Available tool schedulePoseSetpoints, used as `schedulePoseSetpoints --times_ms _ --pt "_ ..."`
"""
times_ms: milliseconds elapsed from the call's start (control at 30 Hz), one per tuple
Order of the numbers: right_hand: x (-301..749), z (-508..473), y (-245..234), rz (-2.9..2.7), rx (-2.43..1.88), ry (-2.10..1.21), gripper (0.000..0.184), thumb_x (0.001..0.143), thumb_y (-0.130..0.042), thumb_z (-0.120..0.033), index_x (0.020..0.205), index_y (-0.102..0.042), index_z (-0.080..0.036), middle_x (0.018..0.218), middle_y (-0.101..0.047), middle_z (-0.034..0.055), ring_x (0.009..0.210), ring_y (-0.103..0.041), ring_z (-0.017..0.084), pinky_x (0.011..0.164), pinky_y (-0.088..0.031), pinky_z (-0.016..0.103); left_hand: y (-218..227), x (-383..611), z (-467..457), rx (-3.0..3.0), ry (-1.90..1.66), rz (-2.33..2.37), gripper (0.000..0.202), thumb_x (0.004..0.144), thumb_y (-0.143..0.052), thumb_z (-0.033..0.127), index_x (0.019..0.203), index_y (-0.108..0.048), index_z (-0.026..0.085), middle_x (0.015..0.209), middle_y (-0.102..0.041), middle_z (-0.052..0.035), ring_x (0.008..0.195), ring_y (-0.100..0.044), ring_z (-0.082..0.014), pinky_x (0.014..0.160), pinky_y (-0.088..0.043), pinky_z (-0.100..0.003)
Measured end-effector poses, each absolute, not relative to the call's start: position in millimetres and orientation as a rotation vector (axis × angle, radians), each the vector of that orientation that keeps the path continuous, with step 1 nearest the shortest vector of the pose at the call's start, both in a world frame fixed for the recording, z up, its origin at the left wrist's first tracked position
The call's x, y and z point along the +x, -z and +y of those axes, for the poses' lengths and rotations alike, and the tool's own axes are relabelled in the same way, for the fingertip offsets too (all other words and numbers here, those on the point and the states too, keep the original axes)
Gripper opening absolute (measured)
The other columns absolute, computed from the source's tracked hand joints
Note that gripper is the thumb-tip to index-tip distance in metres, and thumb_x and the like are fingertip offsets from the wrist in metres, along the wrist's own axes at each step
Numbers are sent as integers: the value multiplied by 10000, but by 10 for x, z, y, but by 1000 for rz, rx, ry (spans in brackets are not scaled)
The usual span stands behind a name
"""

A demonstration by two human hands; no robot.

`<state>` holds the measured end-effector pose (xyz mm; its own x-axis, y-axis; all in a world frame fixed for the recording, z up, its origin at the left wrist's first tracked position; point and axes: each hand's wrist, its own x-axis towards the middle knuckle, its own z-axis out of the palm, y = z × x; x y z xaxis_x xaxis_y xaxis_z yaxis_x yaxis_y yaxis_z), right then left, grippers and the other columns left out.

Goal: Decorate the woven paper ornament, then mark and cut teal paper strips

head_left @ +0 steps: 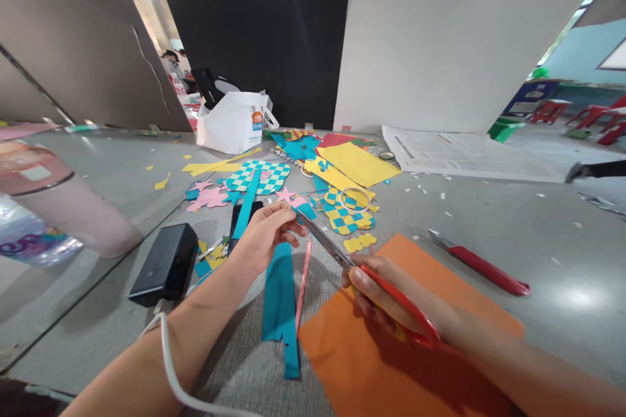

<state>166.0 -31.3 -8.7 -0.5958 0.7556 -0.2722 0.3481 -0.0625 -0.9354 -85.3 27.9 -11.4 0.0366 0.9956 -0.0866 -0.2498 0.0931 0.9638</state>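
My left hand (267,232) pinches a small pink and teal paper piece (299,204) at its fingertips, above the floor. My right hand (386,296) grips red-handled scissors (372,277); their steel blades reach up-left to the held paper. Under the hands lie a teal paper strip (281,303), a thin pink strip (303,280) and a large orange sheet (391,352).
A black power bank (165,264) with a white cable lies at left, beside a phone (244,212). A red utility knife (482,264) rests at right. Woven checkered cutouts (257,177), yellow sheets (359,163), a tape ring (355,200), a white bag (235,120) and newspaper (454,153) lie beyond.
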Motion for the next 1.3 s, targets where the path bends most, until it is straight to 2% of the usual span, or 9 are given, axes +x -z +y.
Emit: schedulePoseSetpoints --times_ms 700,1300 --pt "1614 -344 40 -1823 -1306 -1718 593 906 -486 -811 861 -432 -223 664 -543 -55 412 -449 48 324 -322 140 109 -854 278 968 -1235 1037 269 657 -798 315 663 -557 197 618 -677 -20 598 -702 -185 432 -505 -222" --pt "1600 -350 -10 -1804 -1271 -1721 590 886 -571 -780 820 -420 -214 622 -492 -65 418 -407 32 352 -320 135 121 -856 273 972 -1238 1025 236 697 -761 287 680 -543 196 657 -672 -25 622 -704 -192 449 -499 -238"
